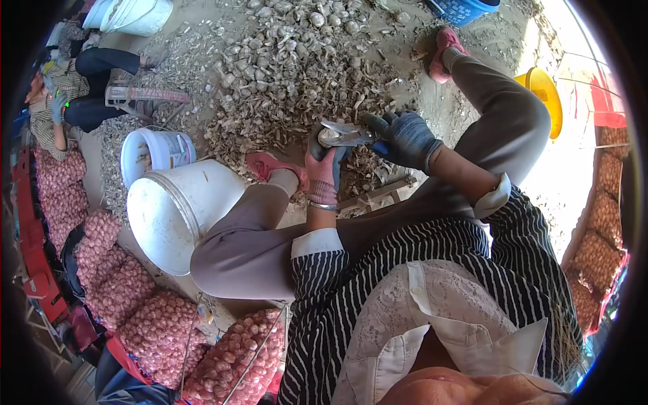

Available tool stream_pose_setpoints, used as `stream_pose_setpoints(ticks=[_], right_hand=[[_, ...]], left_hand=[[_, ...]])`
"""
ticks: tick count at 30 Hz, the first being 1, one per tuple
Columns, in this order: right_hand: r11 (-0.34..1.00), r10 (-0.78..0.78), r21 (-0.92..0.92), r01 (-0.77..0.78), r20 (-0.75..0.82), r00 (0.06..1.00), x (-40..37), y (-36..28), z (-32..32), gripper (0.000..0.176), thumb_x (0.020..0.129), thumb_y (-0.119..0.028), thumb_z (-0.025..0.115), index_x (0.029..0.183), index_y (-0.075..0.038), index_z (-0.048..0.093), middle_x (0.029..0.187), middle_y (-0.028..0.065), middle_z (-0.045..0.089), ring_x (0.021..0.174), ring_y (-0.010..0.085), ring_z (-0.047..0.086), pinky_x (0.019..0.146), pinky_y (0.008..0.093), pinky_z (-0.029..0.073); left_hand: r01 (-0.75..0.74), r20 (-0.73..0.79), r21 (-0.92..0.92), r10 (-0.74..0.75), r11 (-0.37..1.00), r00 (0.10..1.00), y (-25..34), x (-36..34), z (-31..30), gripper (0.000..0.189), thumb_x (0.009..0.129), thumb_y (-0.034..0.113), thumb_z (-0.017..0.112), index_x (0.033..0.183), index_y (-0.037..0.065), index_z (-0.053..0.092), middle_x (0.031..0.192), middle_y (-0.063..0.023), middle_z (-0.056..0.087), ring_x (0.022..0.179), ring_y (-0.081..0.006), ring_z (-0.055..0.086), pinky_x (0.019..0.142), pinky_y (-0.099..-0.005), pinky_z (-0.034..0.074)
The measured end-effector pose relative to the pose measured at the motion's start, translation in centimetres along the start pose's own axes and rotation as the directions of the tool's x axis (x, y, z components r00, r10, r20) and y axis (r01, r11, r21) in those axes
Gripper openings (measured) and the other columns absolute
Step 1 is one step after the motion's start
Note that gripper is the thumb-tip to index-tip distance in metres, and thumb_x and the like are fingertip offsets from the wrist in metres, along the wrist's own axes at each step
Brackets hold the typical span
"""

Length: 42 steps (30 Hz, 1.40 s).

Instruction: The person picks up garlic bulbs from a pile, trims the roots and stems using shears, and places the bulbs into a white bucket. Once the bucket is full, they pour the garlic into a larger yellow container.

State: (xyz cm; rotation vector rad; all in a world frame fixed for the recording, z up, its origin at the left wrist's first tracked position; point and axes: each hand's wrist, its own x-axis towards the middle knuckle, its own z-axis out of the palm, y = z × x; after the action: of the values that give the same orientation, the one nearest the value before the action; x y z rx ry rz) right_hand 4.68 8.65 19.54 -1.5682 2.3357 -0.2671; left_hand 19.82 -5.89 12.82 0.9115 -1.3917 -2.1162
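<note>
Ahead of the seated person's knees, a broad pile of garlic [290, 54] with loose skins and cut stalks covers the ground, and both pink shoes rest at its edge. The nearer shoe [266, 164] lies just beside the left hand [322, 169]. That hand wears a pink glove, and its fingers are clenched around a garlic bulb [329, 137], held up over the near edge of the pile between the knees. The right hand [405, 138], in a dark blue glove, grips the handles of a pair of shears [351, 133], whose blades touch the bulb. Part of a low wooden stool [378, 192] shows under the forearms. Left of the left knee stand two white buckets. The large bucket [179, 209] shows only a plain white face, so its contents cannot be told. The small bucket [155, 152] behind it carries a coloured label too small to read, and what it holds is unclear. Pink mesh sacks [135, 297] packed with garlic bulbs lie along the left side, and orange mesh sacks [601, 250] are stacked on the right. A yellow bucket [540, 91] sits beyond the right knee, and a blue basket [462, 8] is at the top edge. Another person [74, 88] in striped clothes sits at the far left, well apart.
</note>
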Motion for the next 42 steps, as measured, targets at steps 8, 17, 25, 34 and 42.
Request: stream_pose_setpoints(ticks=[8,17,25,34,42], right_hand=[[0.993,-0.089,-0.075,0.095,0.08,0.993,0.7,1.9,-1.0,0.058,0.077,-0.029,0.065,0.127,-0.006,0.049,0.089,0.0167,0.062,0.076,0.0352,0.064,0.067,0.0458,0.051],[0.994,-0.059,-0.061,0.089,0.383,0.922,0.6,2.8,2.2,0.029,0.08,-0.027,0.061,0.102,-0.009,0.055,0.069,0.014,0.061,0.066,0.0362,0.063,0.055,0.0461,0.048],[0.853,0.487,0.025,-0.521,0.322,0.812,5.5,11.7,5.3,0.032,0.086,-0.035,0.052,0.093,-0.007,0.067,0.084,0.0186,0.067,0.08,0.0363,0.065,0.073,0.0456,0.05],[0.651,0.743,-0.33,-0.684,0.089,0.664,14.4,24.7,-2.6,0.035,0.083,-0.034,0.055,0.099,-0.005,0.067,0.101,0.0158,0.068,0.093,0.0314,0.066,0.081,0.0455,0.051],[0.622,0.681,-0.545,-0.562,0.022,0.732,24.1,34.9,1.3,0.025,0.082,-0.024,0.057,0.097,-0.008,0.07,0.101,0.0139,0.069,0.094,0.0333,0.066,0.077,0.0446,0.053]], left_hand=[[0.266,0.25,-0.011,-0.255,0.964,0.934,-0.6,0.4,-0.7,0.04,0.081,0.01,0.061,0.12,0.001,0.054,0.081,-0.0071,0.062,0.061,-0.0141,0.056,0.057,-0.0269,0.05],[0.21,0.035,0.123,-0.215,0.97,0.976,-4.2,-0.2,-2.1,0.032,0.084,0.008,0.06,0.116,0.003,0.056,0.076,-0.0061,0.06,0.053,-0.0132,0.052,0.049,-0.0283,0.047],[0.392,0.159,-0.13,-0.371,0.911,0.915,-2.2,0.3,1.1,0.032,0.089,0.019,0.063,0.116,0.003,0.055,0.089,-0.007,0.065,0.062,-0.0143,0.06,0.058,-0.0306,0.052],[0.483,0.227,-0.557,-0.436,0.675,0.871,-3.5,3.8,1.4,0.032,0.091,0.018,0.06,0.121,0.009,0.054,0.117,-0.0089,0.06,0.099,-0.0236,0.063,0.077,-0.0362,0.054],[0.495,0.278,-0.36,-0.415,0.791,0.866,-3.1,5.1,3.1,0.039,0.086,0.011,0.064,0.122,0.001,0.051,0.119,-0.0132,0.058,0.11,-0.0278,0.059,0.084,-0.0399,0.055]])
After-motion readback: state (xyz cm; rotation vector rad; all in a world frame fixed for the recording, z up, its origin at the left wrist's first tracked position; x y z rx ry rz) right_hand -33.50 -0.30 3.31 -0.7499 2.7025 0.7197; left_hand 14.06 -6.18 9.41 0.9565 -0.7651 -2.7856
